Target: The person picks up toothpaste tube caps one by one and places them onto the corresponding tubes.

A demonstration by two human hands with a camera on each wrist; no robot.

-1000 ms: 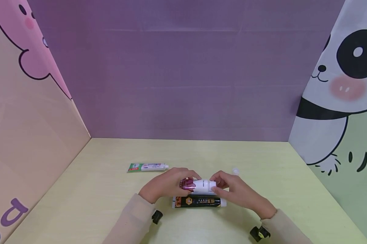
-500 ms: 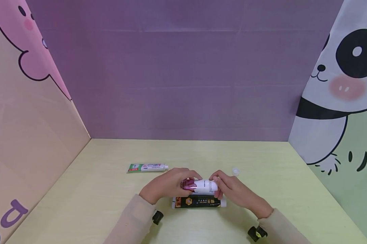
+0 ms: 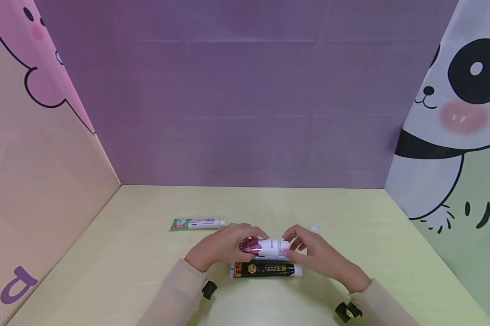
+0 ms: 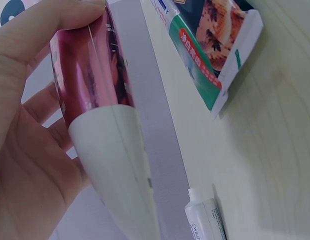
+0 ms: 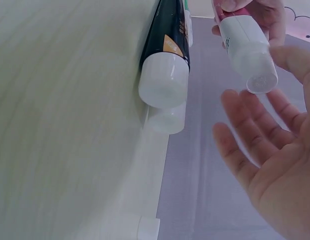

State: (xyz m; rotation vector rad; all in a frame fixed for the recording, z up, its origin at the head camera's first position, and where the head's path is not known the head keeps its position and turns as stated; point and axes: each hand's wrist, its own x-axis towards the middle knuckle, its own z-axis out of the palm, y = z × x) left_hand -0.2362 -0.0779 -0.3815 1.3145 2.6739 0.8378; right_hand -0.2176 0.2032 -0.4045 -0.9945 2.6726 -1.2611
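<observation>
My left hand (image 3: 230, 246) grips a magenta-and-white toothpaste tube (image 3: 265, 246) by its magenta end, above the table. The tube's white cap (image 5: 257, 75) points toward my right hand (image 3: 322, 258). In the right wrist view, the right thumb touches or nearly touches the cap's side, while the other fingers (image 5: 245, 132) spread beyond it, apart from it. Below the held tube lies a black toothpaste tube (image 3: 265, 270) with a white cap. Just behind it lies another capped tube (image 5: 167, 120), mostly hidden; its green end (image 4: 195, 62) shows in the left wrist view.
A green-and-white toothpaste tube (image 3: 197, 223) with a bare nozzle lies farther back on the left. A loose white cap (image 3: 315, 228) sits behind the right hand. Printed side walls and a purple back wall (image 3: 253, 113) surround the pale table (image 3: 147, 203).
The right fingers were wrapped round the cap half a second ago; now they have spread off it and the wrist has turned back. The held tube has shifted slightly left.
</observation>
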